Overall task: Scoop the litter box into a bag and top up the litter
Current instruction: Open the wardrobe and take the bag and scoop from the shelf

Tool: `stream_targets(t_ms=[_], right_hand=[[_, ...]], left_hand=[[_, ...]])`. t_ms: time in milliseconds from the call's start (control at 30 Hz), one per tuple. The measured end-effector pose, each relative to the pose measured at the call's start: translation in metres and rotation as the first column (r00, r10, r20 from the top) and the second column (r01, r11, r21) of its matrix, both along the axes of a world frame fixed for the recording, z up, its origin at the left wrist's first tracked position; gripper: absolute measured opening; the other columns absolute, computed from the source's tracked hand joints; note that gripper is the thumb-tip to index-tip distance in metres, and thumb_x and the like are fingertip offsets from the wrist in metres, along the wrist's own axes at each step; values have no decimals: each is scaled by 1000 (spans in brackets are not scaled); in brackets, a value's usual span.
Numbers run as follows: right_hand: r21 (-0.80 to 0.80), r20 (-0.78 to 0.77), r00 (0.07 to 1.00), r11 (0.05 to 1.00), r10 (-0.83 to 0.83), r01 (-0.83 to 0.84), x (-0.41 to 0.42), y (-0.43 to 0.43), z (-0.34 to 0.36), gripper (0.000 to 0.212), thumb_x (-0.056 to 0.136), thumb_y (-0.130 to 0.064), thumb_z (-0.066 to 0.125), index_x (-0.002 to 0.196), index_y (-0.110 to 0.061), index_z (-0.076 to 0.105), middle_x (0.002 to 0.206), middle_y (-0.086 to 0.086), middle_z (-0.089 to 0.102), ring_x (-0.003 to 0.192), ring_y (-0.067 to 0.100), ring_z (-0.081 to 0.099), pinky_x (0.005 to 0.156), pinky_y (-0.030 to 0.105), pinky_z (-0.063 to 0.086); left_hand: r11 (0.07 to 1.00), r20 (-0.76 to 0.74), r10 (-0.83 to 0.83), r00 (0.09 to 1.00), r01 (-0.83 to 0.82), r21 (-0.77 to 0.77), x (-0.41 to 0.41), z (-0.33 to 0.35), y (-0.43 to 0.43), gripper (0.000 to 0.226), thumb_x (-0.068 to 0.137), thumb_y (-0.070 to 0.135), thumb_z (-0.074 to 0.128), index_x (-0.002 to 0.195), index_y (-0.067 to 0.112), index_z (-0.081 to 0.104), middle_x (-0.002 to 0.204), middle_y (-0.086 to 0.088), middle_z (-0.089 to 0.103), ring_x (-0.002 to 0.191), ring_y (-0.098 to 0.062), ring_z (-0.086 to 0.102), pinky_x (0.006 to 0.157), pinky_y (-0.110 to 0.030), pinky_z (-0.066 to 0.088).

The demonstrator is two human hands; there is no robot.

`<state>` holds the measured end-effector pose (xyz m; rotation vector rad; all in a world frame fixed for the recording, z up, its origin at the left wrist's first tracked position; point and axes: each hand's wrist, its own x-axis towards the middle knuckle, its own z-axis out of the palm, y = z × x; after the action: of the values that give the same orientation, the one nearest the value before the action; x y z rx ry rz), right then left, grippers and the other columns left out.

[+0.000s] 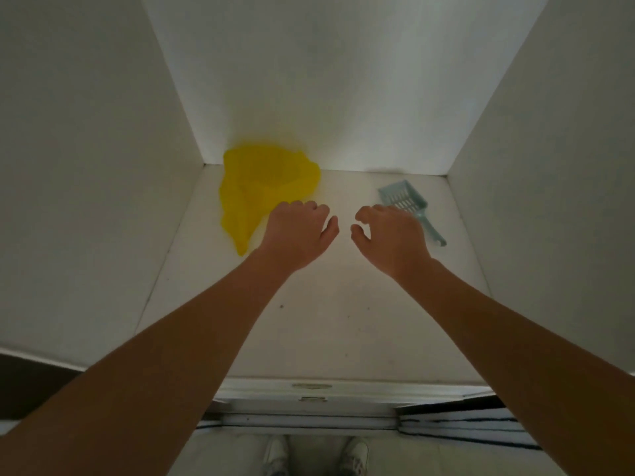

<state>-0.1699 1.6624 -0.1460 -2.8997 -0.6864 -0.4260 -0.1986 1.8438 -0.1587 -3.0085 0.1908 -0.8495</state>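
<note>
A crumpled yellow plastic bag (261,187) lies at the back left corner of a white-walled compartment. A pale blue slotted litter scoop (407,206) lies at the back right, handle pointing toward me. My left hand (299,231) hovers just right of the bag, fingers curled and slightly apart, holding nothing. My right hand (391,235) hovers just left of the scoop, partly covering its near edge, fingers curled and empty. No litter box or litter supply is in view.
White walls (103,166) close in the compartment on the left, right and back. Its white floor (326,321) has a few dark specks. A metal door track (309,403) runs along the front edge. My shoes (350,455) stand below it.
</note>
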Motion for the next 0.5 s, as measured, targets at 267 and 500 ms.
stream_targets(t_ms=[267, 500], right_hand=[[26, -72, 994, 996, -82, 84, 22, -36, -10, 31, 97, -43, 49, 115, -24, 66, 110, -1, 71, 97, 20, 67, 80, 32, 53], [3, -99, 978, 983, -181, 182, 60, -85, -29, 32, 97, -39, 52, 117, -19, 67, 111, 2, 71, 91, 19, 67, 68, 23, 44]], left_hand=[[999, -86, -36, 996, 34, -25, 13, -19, -21, 46, 93, 44, 33, 80, 17, 68, 69, -3, 65, 61, -26, 62, 58, -32, 46], [998, -219, -59, 974, 59, -9, 40, -33, -67, 44, 98, 48, 33, 99, 21, 67, 88, 1, 69, 74, -20, 63, 66, -30, 44]])
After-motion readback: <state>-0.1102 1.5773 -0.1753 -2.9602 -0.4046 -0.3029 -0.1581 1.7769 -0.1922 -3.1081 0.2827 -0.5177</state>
